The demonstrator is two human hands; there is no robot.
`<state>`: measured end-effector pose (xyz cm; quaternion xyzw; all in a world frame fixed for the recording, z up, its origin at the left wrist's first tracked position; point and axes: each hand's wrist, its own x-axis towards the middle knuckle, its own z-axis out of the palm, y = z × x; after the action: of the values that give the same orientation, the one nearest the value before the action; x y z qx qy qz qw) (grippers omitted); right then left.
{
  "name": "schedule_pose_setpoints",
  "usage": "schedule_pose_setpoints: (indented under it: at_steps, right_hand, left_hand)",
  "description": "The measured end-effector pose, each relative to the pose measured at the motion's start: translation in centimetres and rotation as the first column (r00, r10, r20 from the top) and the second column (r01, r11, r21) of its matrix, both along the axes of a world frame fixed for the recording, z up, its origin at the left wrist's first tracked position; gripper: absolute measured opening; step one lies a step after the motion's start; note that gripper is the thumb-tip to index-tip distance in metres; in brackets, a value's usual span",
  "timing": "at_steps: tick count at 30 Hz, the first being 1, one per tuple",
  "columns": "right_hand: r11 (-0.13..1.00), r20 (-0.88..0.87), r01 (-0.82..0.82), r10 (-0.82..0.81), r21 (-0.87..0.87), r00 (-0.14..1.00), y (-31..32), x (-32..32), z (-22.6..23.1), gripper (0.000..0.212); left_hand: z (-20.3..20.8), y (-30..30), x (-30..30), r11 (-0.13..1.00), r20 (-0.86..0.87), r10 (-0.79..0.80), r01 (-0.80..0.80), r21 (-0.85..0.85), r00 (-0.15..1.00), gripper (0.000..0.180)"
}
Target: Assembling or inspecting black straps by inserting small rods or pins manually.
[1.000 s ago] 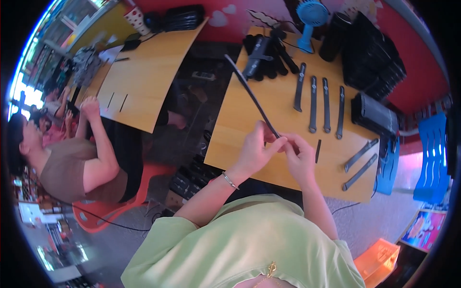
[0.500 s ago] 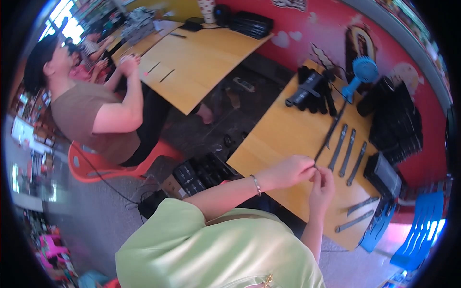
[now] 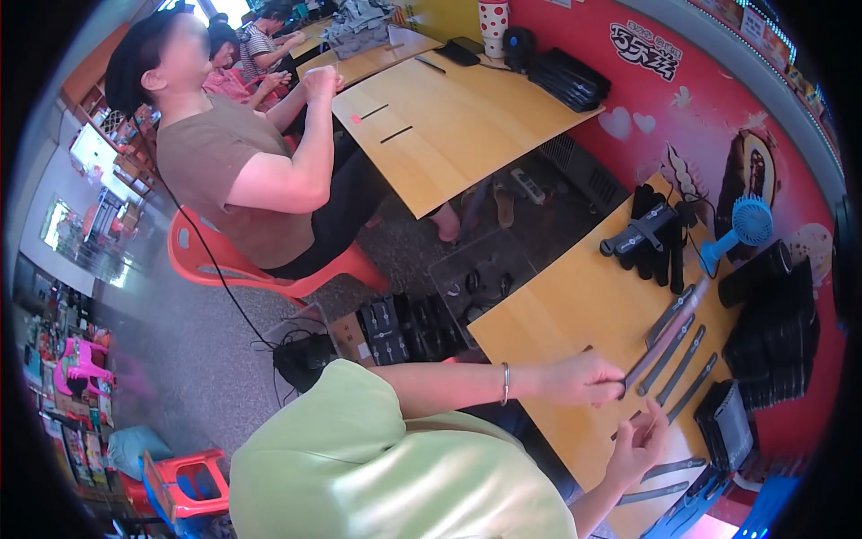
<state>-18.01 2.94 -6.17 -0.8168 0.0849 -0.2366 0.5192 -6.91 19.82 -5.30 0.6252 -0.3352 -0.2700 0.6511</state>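
Strip (image 3: 666, 340) pinched at its near end by my left hand (image 3: 584, 377), long axis running up-right along the table (image 3: 575, 314). Right hand (image 3: 639, 447) just below, fingers loosely spread, holding nothing I can see.

Wooden table (image 3: 575, 314) with grey strips (image 3: 680, 355), black trays (image 3: 729, 422), blue fan (image 3: 745, 225).

Left hand (image 3: 584, 379) reached toward right of frame, fingers (image 3: 615, 384) pinched shut, bracelet on wrist. Right hand (image 3: 639, 449) lower right, palm up, fingers loosely spread.
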Motion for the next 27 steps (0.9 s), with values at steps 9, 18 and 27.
schedule_pose_setpoints:
  at_steps: [9,18,27]
  right_hand:
    - [0.997,0.350,-0.068,0.072,-0.023,0.934,-0.4,2.5,-3.3,0.037]
    - [0.796,0.262,-0.169,0.014,0.581,0.965,1.5,2.0,-2.2,0.017]
    - [0.755,0.150,0.003,-0.134,0.656,0.980,2.5,1.7,-0.2,0.006]
  left_hand:
    - [0.6,-2.2,-0.4,0.984,0.009,-0.135,0.135,-0.118,0.991,0.025]
    - [1.3,-1.7,-0.3,0.989,0.076,-0.103,0.110,-0.096,0.992,0.020]
    - [1.0,-1.3,-0.9,1.000,0.246,-0.013,0.018,-0.017,0.969,0.025]
